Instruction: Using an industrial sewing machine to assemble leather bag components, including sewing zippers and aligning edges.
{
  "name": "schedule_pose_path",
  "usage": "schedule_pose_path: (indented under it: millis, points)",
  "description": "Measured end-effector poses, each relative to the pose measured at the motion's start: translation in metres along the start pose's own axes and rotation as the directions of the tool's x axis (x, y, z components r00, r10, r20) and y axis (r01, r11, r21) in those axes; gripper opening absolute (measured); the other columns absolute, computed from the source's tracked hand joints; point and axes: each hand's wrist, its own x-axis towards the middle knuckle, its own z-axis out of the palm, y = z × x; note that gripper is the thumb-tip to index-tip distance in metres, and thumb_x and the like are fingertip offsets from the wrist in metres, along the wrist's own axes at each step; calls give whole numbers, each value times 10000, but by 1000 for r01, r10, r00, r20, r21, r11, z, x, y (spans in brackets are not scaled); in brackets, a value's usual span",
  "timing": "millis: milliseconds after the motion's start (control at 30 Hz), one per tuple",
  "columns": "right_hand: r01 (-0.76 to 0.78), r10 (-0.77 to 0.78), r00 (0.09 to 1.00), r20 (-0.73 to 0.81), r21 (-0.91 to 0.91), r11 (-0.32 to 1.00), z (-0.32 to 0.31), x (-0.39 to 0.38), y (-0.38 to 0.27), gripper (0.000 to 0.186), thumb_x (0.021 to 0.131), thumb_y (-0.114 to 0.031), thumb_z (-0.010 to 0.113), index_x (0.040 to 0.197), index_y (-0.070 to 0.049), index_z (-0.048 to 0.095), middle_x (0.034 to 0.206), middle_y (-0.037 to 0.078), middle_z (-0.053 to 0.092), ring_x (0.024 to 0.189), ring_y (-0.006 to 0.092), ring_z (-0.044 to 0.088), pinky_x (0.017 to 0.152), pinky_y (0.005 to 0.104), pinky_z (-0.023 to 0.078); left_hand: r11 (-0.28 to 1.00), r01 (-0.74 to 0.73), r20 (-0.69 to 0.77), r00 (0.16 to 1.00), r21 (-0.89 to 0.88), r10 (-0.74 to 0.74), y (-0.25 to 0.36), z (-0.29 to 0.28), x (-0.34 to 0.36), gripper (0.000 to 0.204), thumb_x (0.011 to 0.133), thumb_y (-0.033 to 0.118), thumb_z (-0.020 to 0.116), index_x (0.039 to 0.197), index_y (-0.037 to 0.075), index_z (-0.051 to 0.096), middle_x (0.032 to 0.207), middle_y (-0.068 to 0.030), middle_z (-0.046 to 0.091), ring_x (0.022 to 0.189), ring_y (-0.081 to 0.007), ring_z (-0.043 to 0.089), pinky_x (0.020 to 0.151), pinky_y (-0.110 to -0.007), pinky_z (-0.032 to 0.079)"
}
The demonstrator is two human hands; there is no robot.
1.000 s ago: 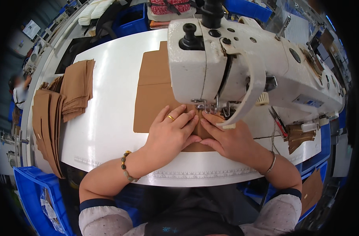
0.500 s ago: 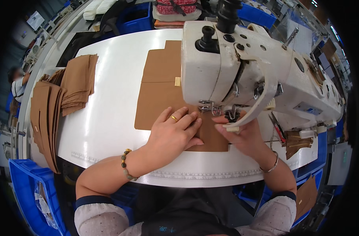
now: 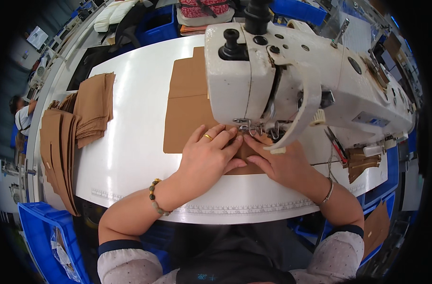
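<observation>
A flat brown fabric panel (image 3: 187, 116) lies on the white table, partly under the head of a white sewing machine (image 3: 235, 85). My left hand (image 3: 211, 149) rests on the panel just left of the presser foot (image 3: 247, 128), its fingers stretched out and thumb apart. From the other side, my right hand (image 3: 280, 158) lies on the fabric with its index finger reaching toward the foot. Its thumb is spread toward my left thumb, and a bit of panel shows between the two hands. The machine's curved white guard hides part of the right fingers.
Stacked brown fabric pieces (image 3: 59, 151) lie at the table's left, some overhanging its edge. Red-handled snips (image 3: 339, 147) and small brown pieces (image 3: 360, 165) sit at the right. A printed ruler strip (image 3: 225, 209) runs along the near edge. A blue bin (image 3: 43, 222) stands lower left.
My right hand has moved left, from beside the presser foot onto the fabric close to my left hand. The panel has shifted right relative to the machine head, which now covers most of its pale tag.
</observation>
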Motion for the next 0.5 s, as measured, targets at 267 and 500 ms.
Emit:
schedule_pose_path:
  millis: [267,500]
  points:
    - [29,-29,1000,9,-18,999,1,0,4,385,902,-342,726,1189,-85,743,850,119,645,944,313,637,1044,482,489,1000,1,3,1000,17,-2,-2,-1,2,518,878,464,698,1236,91,732,1303,-66,676,1255,-254,607,1060,-503,474]
    - [-11,10,999,41,24,1000,0,-1,4,455,893,-356,735,1268,-100,718,875,137,659,937,327,634,1022,479,490,1000,9,24,1000,20,-10,-4,0,0,519,888,473,689,1241,94,734,1293,-59,679,1263,-248,605,1064,-503,466]
